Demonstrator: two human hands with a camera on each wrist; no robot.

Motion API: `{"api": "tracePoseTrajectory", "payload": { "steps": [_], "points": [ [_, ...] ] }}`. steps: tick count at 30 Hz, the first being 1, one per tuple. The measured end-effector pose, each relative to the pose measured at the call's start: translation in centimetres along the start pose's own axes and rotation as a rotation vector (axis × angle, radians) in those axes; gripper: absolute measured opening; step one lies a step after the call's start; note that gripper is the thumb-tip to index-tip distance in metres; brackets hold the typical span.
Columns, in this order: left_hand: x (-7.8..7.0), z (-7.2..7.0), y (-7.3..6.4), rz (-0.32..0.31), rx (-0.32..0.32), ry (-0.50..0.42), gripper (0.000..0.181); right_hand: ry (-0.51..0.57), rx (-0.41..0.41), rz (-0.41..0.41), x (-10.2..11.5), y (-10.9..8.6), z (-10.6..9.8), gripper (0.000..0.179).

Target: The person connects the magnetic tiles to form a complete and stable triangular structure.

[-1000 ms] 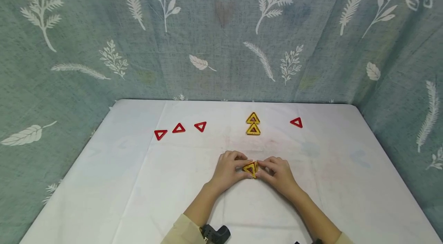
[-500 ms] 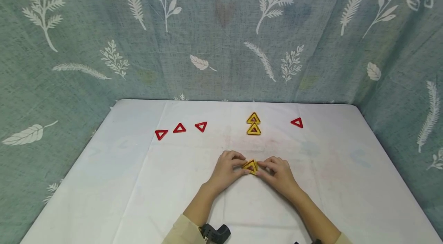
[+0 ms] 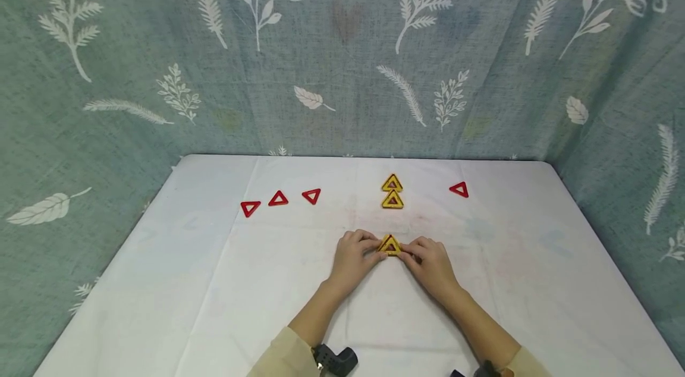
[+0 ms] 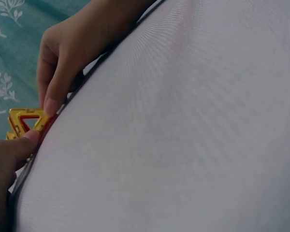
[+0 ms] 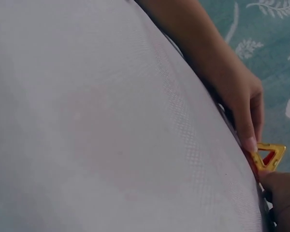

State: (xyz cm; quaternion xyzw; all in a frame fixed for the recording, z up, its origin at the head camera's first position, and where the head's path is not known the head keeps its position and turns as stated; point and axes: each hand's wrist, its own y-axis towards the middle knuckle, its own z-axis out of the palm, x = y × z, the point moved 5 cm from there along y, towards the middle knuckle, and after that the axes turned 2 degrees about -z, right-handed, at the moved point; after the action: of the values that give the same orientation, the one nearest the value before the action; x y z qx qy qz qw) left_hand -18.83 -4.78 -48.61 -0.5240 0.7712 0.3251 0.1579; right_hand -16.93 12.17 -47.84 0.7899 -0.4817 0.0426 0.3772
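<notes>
A small pyramid of magnetic triangle tiles [image 3: 390,245], yellow with red showing inside, sits on the white table between both hands in the head view. My left hand [image 3: 351,259] pinches its left side with thumb and fingers. On the right side, the thumb and fingers of my right hand [image 3: 430,265] grip it. From the left wrist view, a yellow triangular face [image 4: 31,112] stands upright between the fingertips, with red low beside it. The right wrist view has the yellow frame [image 5: 276,157] held the same way. Part of the piece is hidden behind fingers.
Behind the hands, two yellow triangular pieces [image 3: 393,201] with reddish centres stand one behind the other. Three red triangle tiles [image 3: 278,203] lie at the back left, and another red triangle [image 3: 464,193] lies at the back right. A leaf-patterned curtain [image 3: 342,68] surrounds the table.
The yellow piece has turned from point down to point up and moved slightly away from the body. Both hands have shifted a little with it, still gripping its sides.
</notes>
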Motion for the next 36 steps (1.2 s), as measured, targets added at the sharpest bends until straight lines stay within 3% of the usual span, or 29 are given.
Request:
{"api": "tracePoseTrajectory", "payload": {
  "steps": [11, 19, 27, 36],
  "points": [
    [0.1, 0.4, 1.8, -0.059, -0.057, 0.074, 0.031, 0.085, 0.022, 0.125, -1.7, 1.7, 0.6, 0.018],
    [0.3, 0.8, 3.3, -0.104, -0.036, 0.092, 0.032, 0.105, 0.05, 0.205, -3.0, 3.0, 1.0, 0.018],
    [0.6, 1.0, 4.4, -0.123, -0.031, 0.127, 0.032, 0.108, 0.035, 0.197, -3.6, 3.9, 1.3, 0.017],
    [1.1, 1.5, 5.2, -0.156, -0.008, 0.105, 0.034, 0.106, 0.015, 0.185, -4.2, 4.3, 1.3, 0.017]
  ]
}}
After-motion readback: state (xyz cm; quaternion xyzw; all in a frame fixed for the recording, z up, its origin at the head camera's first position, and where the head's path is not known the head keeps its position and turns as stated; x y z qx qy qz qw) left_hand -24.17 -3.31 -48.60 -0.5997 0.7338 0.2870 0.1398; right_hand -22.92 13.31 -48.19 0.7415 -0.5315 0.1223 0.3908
